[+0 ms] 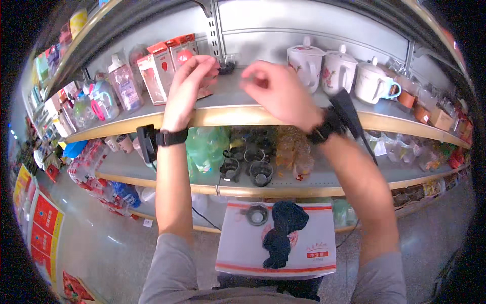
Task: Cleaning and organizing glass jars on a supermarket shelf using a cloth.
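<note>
Both my hands are raised over the upper shelf (228, 89). My left hand (191, 85) is in front of several red-and-white boxes (157, 78), its fingers loosely bent and nothing visible in them. Just past its fingertips, a small clear glass with something dark at its base (228, 64) stands at the back. My right hand (279, 89) is slightly blurred; its fingers curl with a gap inside, and I see nothing held. Beside it stands a white lidded mug with a floral print (306, 57), then a similar lidded mug (339, 70) and a lidded mug with a light blue handle (374, 81).
Below, a white carton (243, 250) bears a glass cup (257, 214) and a dark cloth (279, 235). Glass mugs (261, 173) and green plastic-wrapped goods (208, 148) fill the middle shelf. Plastic bottles (125, 83) stand left. A dark strap-like piece (346, 112) hangs by my right wrist.
</note>
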Demonstrator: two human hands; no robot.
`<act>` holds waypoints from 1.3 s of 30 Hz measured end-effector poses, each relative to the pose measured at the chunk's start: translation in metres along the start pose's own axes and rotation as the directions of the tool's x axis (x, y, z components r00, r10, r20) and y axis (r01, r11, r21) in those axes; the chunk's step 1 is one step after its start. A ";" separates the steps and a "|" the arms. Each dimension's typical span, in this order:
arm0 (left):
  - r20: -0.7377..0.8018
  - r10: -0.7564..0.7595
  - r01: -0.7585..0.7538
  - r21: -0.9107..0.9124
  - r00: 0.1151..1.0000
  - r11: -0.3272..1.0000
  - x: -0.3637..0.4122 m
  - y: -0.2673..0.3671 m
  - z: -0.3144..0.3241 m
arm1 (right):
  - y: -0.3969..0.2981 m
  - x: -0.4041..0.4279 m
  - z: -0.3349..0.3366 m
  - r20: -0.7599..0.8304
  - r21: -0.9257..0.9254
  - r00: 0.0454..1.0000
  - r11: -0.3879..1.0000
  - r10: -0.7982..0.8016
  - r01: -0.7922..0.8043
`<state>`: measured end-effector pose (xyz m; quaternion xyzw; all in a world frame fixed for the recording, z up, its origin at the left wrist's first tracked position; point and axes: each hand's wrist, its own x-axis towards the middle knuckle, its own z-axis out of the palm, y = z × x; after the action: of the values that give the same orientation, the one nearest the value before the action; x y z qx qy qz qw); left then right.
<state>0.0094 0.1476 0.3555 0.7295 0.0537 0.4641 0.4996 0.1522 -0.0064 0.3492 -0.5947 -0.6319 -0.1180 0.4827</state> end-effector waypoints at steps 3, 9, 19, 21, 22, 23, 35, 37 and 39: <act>0.012 -0.088 0.088 -0.017 0.996 0.996 0.027 -0.006 -0.005 | 0.020 0.050 0.022 0.017 -0.244 1.000 0.970 -0.003 0.007; 0.012 -0.452 0.451 0.057 0.892 0.891 0.056 -0.016 0.011 | 0.087 0.135 0.068 0.112 -0.677 0.992 0.735 0.064 0.029; -0.082 -0.261 0.270 0.113 0.962 0.956 0.049 -0.033 0.002 | 0.136 0.182 0.126 0.216 -0.643 0.976 0.757 0.034 0.116; -0.102 -0.218 0.233 0.173 0.971 0.957 0.051 -0.036 -0.003 | 0.156 0.195 0.146 0.243 -0.621 0.970 0.771 0.023 0.137; -0.059 -0.228 0.235 0.158 0.972 0.959 0.058 -0.037 0.006 | 0.178 0.200 0.139 0.210 -0.638 0.977 0.760 0.020 0.121; -0.026 -0.232 0.233 0.141 0.972 0.962 0.065 -0.040 0.017 | 0.200 0.204 0.128 0.176 -0.658 0.984 0.745 0.019 0.104; -0.172 -0.269 0.302 0.214 0.948 0.929 0.042 -0.030 0.000 | 0.098 0.149 0.083 0.344 -0.589 0.930 0.801 0.128 0.109; -0.117 -0.259 0.282 0.270 0.959 0.921 0.041 -0.030 0.002 | 0.091 0.139 0.076 0.357 -0.599 0.929 0.788 0.102 0.144; -0.071 -0.223 0.234 0.279 0.972 0.931 0.040 -0.032 0.008 | 0.082 0.125 0.064 0.352 -0.575 0.930 0.808 0.101 0.130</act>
<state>0.0497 0.1798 0.3545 0.7738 0.2143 0.4039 0.4385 0.2147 0.1413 0.3761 -0.7213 -0.6470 -0.1987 0.1472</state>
